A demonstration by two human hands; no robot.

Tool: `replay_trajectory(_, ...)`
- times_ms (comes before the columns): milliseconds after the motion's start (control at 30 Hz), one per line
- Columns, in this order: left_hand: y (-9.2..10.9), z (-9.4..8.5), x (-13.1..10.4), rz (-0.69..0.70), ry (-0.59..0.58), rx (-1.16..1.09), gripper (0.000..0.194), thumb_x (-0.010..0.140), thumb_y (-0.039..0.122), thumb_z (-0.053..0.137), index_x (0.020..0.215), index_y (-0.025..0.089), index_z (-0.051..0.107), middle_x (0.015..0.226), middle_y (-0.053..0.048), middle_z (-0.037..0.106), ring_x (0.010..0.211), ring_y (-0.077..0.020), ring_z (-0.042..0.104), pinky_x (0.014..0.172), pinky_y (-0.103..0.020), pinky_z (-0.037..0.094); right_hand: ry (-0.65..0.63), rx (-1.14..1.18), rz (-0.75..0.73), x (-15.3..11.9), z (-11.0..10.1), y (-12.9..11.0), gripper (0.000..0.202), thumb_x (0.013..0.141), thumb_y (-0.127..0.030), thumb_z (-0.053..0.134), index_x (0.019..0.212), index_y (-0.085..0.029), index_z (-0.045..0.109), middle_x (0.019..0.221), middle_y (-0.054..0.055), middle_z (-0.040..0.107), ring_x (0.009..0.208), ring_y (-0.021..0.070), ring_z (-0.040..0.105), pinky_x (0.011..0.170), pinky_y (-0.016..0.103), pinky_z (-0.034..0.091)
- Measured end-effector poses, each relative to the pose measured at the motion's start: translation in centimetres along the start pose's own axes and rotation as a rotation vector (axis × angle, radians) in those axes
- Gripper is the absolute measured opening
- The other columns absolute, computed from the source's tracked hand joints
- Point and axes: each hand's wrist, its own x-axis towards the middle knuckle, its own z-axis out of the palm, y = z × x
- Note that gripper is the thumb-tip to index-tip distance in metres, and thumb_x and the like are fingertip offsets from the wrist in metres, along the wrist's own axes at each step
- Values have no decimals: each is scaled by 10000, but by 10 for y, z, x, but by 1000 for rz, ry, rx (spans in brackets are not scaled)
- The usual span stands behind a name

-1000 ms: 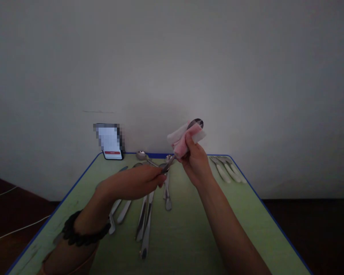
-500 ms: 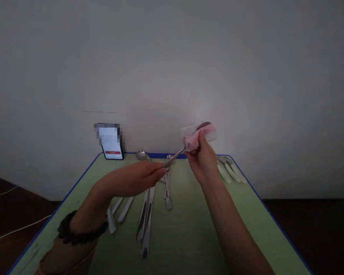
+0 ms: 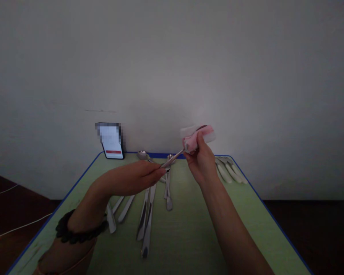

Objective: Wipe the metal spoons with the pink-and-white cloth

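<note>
My left hand [image 3: 140, 177] pinches the handle end of a metal utensil [image 3: 174, 157], held slanting up to the right above the table. At the utensil's other end, my right hand [image 3: 202, 158] grips a pink and white cloth [image 3: 192, 140] wrapped around it. A dark, rounded part shows at the top of the cloth; whether the utensil is a spoon is hard to tell. Below my hands lie small spoons [image 3: 168, 202], partly crossed, and long knife-like pieces [image 3: 146, 229]. More metal handles [image 3: 126, 209] lie under my left forearm.
A phone [image 3: 113, 143] leans upright against the wall at the table's back left. Several white-handled utensils [image 3: 233, 173] lie at the back right. The green table [image 3: 189, 229] has a blue edge. A spoon [image 3: 142, 154] lies near the back edge.
My hands have shifted very slightly left, with the cloth and utensil still held between them. The items on the table have stayed in place.
</note>
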Motion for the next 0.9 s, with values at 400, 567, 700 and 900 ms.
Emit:
replay_trajectory(400,4,11,9,18,-9,23,366,918,402,256,672,182,414,620,16,474,542,-110,426,524,-231,324,-112,3,52,-5,2,11,316,635,-445,707,678,-165,567,550,-39,595,451,62,492,382,182,327)
replay_trajectory(567,3,13,10,-1,32,53,379,920,427,245,690,183,421,624,19,467,544,-111,422,525,-231,322,-114,-29,49,-3,0,8,314,642,-448,705,699,-168,575,570,-28,620,458,71,511,386,185,345)
replay_trajectory(700,-2,8,6,26,33,5,362,920,416,254,691,185,412,620,29,435,552,-109,410,529,-223,322,-79,-11,27,0,0,0,286,644,-417,711,725,-171,590,573,-32,626,473,75,533,395,177,369)
replay_trajectory(900,-8,8,2,15,40,-191,454,912,526,193,651,191,355,587,46,333,521,-98,345,493,-212,300,-70,21,0,2,-1,-3,276,624,-401,727,694,-179,580,559,-51,607,464,64,512,389,169,355)
